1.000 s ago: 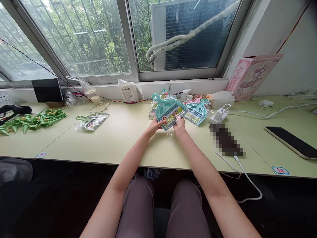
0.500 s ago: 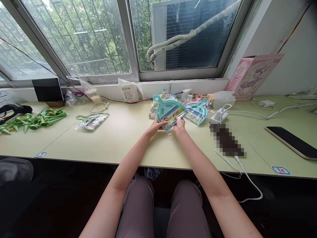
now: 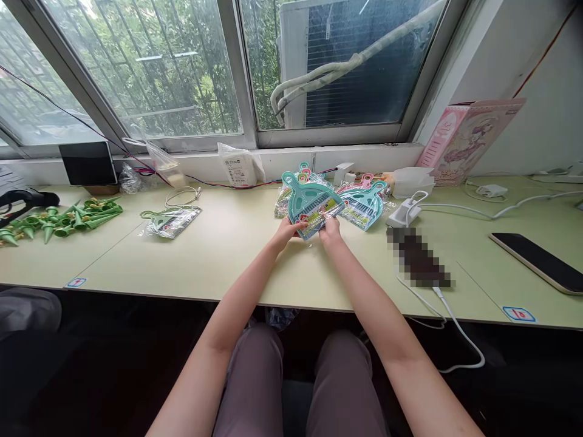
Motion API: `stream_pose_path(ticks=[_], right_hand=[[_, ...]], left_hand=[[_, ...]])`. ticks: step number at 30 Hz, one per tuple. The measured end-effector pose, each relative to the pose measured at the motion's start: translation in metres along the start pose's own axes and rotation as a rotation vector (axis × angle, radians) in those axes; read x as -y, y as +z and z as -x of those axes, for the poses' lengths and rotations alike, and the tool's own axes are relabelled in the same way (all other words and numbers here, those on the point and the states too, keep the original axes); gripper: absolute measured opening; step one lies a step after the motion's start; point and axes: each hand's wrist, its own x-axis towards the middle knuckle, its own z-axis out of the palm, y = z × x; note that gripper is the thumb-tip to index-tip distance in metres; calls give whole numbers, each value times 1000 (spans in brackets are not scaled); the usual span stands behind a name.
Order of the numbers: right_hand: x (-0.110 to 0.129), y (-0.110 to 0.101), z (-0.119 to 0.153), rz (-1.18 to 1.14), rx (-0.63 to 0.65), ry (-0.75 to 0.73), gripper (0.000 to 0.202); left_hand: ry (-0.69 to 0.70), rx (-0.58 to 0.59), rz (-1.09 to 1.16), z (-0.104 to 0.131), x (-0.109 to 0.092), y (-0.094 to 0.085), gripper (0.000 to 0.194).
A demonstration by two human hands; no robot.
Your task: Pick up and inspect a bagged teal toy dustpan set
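Note:
A teal mini dustpan set in a clear plastic bag (image 3: 310,203) is held just above the pale green desk (image 3: 228,255), tilted toward me. My left hand (image 3: 285,231) pinches its lower left edge. My right hand (image 3: 330,229) pinches its lower right edge. Right behind it lies a pile of similar bagged dustpan sets (image 3: 362,203), teal and pink. One more bagged set (image 3: 170,221) lies alone to the left.
Green plastic cones (image 3: 64,221) are heaped at the far left near a dark tablet (image 3: 88,164). A white charger and cable (image 3: 403,212) run to a blurred object (image 3: 416,258) on the right. A black phone (image 3: 540,262) and a pink box (image 3: 469,139) sit further right.
My hands and the bagged dustpan set have barely moved; the set has shifted slightly to the right and up.

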Motion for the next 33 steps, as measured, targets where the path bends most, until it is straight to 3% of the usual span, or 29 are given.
stream_pose_path(ticks=[16,21,27,30,33], right_hand=[[3,3,-1,4,-31,26,20],[10,3,2,58,-37,124,6],[18,-3,2,325,28,225,34],[20,-6,3,470,61,130,41],[25,-11,3,669,-8,-241,41]], left_hand=[[9,-29,-11,3,-4,4,40],[34,-67,-25,3,-4,3,36],[45,-142,-18,-1,-3,-7,34],[57,-167,37,-3,-7,-18,37],[66,-179,159,-3,-16,-33,38]])
